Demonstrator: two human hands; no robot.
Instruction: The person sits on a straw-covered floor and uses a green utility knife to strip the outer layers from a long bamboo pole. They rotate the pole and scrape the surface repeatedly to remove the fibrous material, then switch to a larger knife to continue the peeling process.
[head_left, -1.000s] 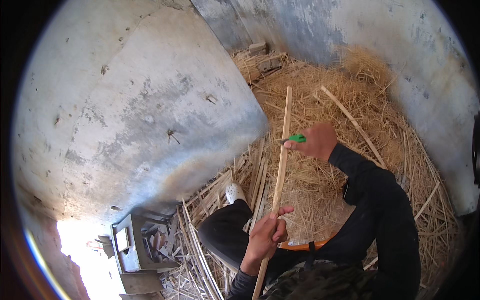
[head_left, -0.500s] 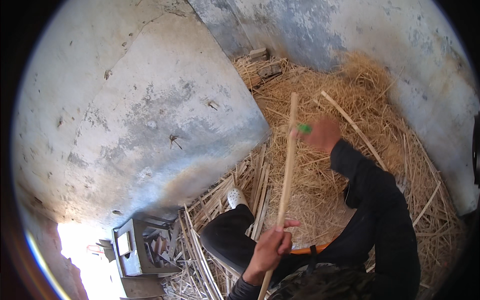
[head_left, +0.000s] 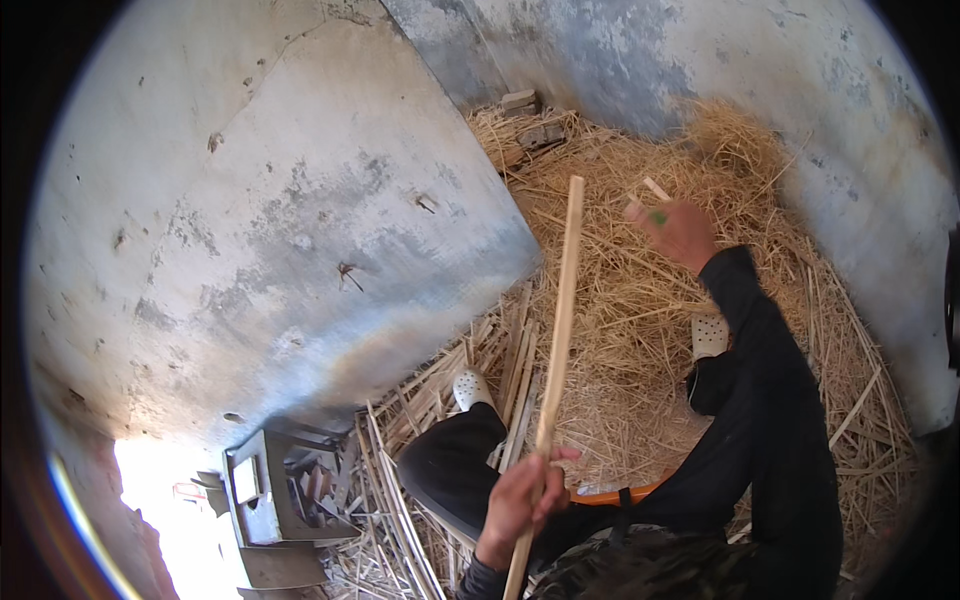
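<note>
My left hand (head_left: 522,505) is closed around the lower part of a long, pale wooden strip (head_left: 566,300), which looks like split bamboo. The strip slants up and away from my lap, its far end standing free above the straw. My right hand (head_left: 682,236) is apart from it, further right and beyond, over the straw. A small green thing (head_left: 657,217) shows at its fingers, too blurred to identify. Behind that hand pokes the end of another pale strip (head_left: 657,189), the rest covered by my hand and arm.
Loose straw (head_left: 620,330) covers the floor between my feet in pale clogs (head_left: 709,337). Long split strips (head_left: 515,370) lie beside my left leg. A worn wall (head_left: 300,200) juts in at left, near a stool-like frame (head_left: 290,500). Bricks (head_left: 540,135) sit at the back. An orange bar (head_left: 610,497) crosses my lap.
My right hand has moved from beside the strip away to the right and slightly further off. The strip in my left hand has shifted a little left. My right foot has come into view.
</note>
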